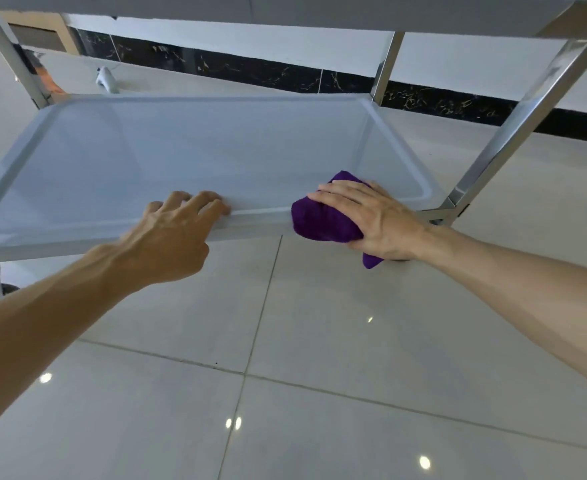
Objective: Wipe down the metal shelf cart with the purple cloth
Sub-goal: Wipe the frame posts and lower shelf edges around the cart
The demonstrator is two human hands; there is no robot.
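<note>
The metal shelf cart's lower shelf [181,157] is a shallow grey tray with a raised rim, seen from above. My right hand [371,216] presses the bunched purple cloth [320,220] onto the shelf's near rim, toward the right corner; a tail of cloth hangs below my palm. My left hand [174,237] rests on the same near rim around its middle, fingers curled over the edge and holding nothing else. The cart's upper shelf [285,8] crosses the top of the view.
Shiny upright posts [514,133] stand at the cart's corners, one close to my right hand. Glossy pale floor tiles [320,375] lie below. A white wall with a dark marble skirting [250,71] runs behind, and a small white object [106,79] lies on the floor.
</note>
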